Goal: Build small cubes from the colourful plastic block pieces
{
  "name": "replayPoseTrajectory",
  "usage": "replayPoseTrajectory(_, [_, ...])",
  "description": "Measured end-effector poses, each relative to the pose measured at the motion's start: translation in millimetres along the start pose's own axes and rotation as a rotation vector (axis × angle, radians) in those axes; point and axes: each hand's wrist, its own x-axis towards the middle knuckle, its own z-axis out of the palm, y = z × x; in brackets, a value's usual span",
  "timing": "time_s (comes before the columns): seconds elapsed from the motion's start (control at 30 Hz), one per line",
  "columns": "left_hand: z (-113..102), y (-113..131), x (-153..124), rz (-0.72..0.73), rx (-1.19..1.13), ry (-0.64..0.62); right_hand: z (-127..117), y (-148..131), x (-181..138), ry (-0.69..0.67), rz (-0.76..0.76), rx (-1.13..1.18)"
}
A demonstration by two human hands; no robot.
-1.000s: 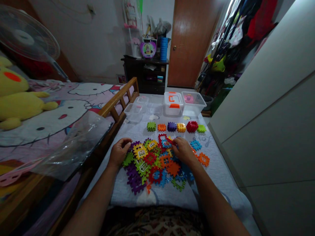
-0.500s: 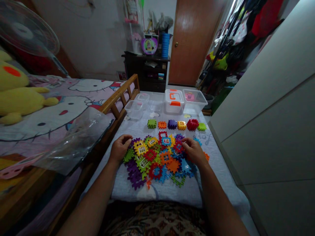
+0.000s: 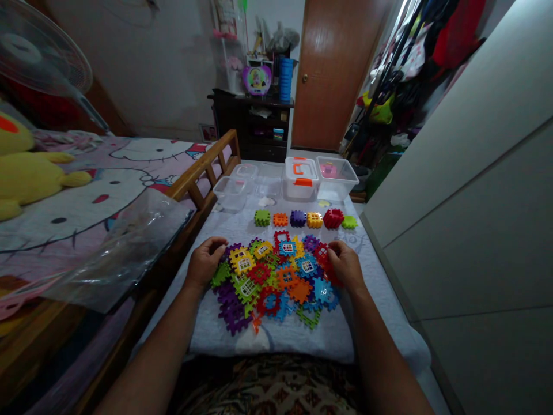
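On the cloth-covered table lies a loose pile of coloured plastic interlocking blocks, flat squares with toothed edges, some with window grids. My right hand is at the pile's right side, its thumb and fingers closed on a red interlocking block. My left hand rests by the left edge, close to purple and green pieces; its fingers are loosely curled, thumb apart from the index finger, with nothing seen between them. Behind the pile stands a row of stacked blocks sorted by colour, among them a dark purple stack and a red stack.
Farther back are an open clear bin, a lidded box with orange latches and smaller clear containers. A bed with a wooden rail runs along the left; a pale cabinet stands right.
My right hand has shifted slightly right across the pile with the red block, uncovering a blue window piece. My left hand stays at the left edge. The whole view has turned a little.
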Motion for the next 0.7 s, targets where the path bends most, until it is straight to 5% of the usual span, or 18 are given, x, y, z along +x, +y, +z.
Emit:
replayPoseTrajectory(0.17, [0.4, 2.8, -0.6, -0.006, -0.006, 0.003, 4.3, 0.4, -5.8, 0.122, -0.184, -0.275])
replayPoseTrajectory(0.37, [0.6, 6.2, -1.2, -0.018, -0.008, 0.002, 5.9, -20.8, -18.1, -0.301, -0.375, -0.297])
replayPoseTrajectory(0.53, [1.1, 3.4, -1.5, -0.009, -0.004, 0.007, 9.8, -25.2, -20.0, -0.352, -0.33, -0.298])
replayPoseTrajectory(0.7, [1.4, 2.4, -0.4, -0.005, -0.009, 0.01, 4.2, -21.8, -15.0, -0.359, -0.233, -0.047])
